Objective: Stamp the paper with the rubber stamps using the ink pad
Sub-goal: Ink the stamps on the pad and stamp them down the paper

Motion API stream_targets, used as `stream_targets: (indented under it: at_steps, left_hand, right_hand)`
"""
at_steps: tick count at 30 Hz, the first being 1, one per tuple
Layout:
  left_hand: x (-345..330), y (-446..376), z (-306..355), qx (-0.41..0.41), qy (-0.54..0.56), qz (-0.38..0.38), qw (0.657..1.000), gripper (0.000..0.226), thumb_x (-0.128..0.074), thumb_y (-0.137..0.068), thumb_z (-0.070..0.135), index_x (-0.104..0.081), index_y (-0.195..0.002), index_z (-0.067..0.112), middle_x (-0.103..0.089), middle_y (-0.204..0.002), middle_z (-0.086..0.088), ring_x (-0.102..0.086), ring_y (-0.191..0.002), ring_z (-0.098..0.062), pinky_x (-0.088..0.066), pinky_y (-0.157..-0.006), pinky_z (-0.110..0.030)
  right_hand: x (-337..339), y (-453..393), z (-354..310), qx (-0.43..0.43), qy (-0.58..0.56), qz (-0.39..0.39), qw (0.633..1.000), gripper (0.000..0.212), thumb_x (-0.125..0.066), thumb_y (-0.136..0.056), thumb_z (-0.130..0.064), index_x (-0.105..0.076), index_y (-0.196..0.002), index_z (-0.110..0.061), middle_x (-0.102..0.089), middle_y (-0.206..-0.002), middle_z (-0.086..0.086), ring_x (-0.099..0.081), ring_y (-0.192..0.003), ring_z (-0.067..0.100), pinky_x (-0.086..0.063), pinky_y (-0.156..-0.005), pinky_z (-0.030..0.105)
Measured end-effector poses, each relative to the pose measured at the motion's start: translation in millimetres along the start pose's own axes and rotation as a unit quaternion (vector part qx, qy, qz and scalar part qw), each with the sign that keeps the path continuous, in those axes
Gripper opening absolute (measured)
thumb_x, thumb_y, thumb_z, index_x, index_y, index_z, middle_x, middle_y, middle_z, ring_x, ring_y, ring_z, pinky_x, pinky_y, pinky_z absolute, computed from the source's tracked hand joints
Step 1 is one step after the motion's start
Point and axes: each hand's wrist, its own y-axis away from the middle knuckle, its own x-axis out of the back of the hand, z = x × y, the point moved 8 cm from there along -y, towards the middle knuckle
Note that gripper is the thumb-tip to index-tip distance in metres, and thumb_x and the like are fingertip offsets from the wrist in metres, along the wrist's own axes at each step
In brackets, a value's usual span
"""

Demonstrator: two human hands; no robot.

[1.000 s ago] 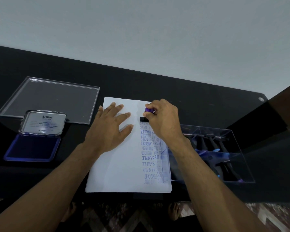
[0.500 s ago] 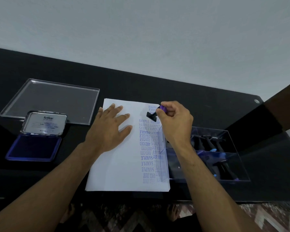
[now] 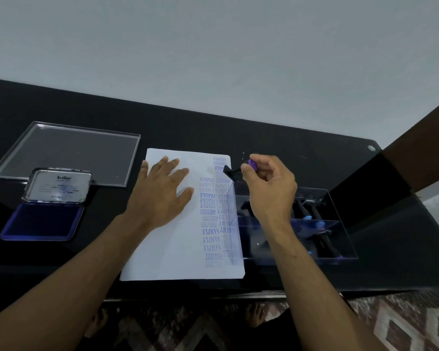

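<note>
A white sheet of paper (image 3: 173, 252) lies on the black table, its right half covered with several blue stamped words. My left hand (image 3: 162, 196) rests flat on the paper's upper left part, fingers spread. My right hand (image 3: 269, 188) pinches a rubber stamp (image 3: 232, 171) with a purple handle and black base, lifted and tilted over the paper's top right corner. The open ink pad (image 3: 42, 221) with its blue pad and raised metal lid sits at the left.
A clear plastic lid (image 3: 69, 153) lies behind the ink pad. A clear box (image 3: 340, 224) holding several more stamps stands right of the paper, overlapping its edge. A dark wooden surface (image 3: 416, 148) rises at far right.
My right hand lifted the stamp off the paper and moved it right and up, tilting it, leaving a fresh print. My left hand stayed flat on the paper.
</note>
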Motion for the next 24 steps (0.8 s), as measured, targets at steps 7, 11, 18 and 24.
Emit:
stream_targets:
  at_steps: [7,11,18,24]
  left_hand:
    - [7.8,15.2,65.9,-0.023,0.047,0.006,0.999,0.069,-0.030,-0.093,0.070,-0.045,-0.149,0.032,-0.031,-0.162,0.004,-0.022,-0.153,-0.021,-0.008,-0.126,-0.051]
    - [11.3,31.1,107.1,-0.068,0.081,0.015,0.994,0.057,-0.043,-0.098,0.058,-0.051,-0.146,0.028,-0.039,-0.159,0.002,-0.027,-0.151,-0.019,-0.012,-0.126,-0.046]
    - [11.9,53.4,163.3,-0.131,0.126,0.024,0.983,0.053,-0.045,-0.094,0.048,-0.061,-0.136,0.020,-0.052,-0.149,-0.003,-0.039,-0.144,-0.022,-0.024,-0.123,-0.048]
    - [6.8,64.4,175.9,-0.160,0.117,0.014,0.980,0.048,-0.047,-0.095,0.041,-0.062,-0.135,0.018,-0.055,-0.145,-0.003,-0.040,-0.143,-0.021,-0.022,-0.121,-0.039]
  right_hand:
    - [55.6,24.2,5.8,-0.012,-0.010,0.036,0.999,0.015,-0.075,-0.084,-0.020,-0.070,-0.097,-0.025,-0.069,-0.089,-0.006,-0.067,-0.080,0.010,-0.059,-0.073,0.029]
    - [85.6,43.5,9.7,-0.015,0.021,0.044,0.999,0.015,-0.073,-0.082,-0.016,-0.067,-0.090,-0.026,-0.067,-0.086,-0.007,-0.064,-0.077,0.009,-0.055,-0.069,0.023]
    - [108.1,70.1,22.0,0.025,0.132,0.009,0.991,0.017,-0.071,-0.076,-0.014,-0.060,-0.086,-0.023,-0.058,-0.085,-0.008,-0.058,-0.077,0.008,-0.052,-0.071,0.029]
    - [97.8,77.2,25.0,0.080,0.245,-0.064,0.964,0.021,-0.071,-0.075,-0.014,-0.054,-0.085,-0.022,-0.051,-0.084,-0.009,-0.049,-0.071,0.007,-0.040,-0.060,0.017]
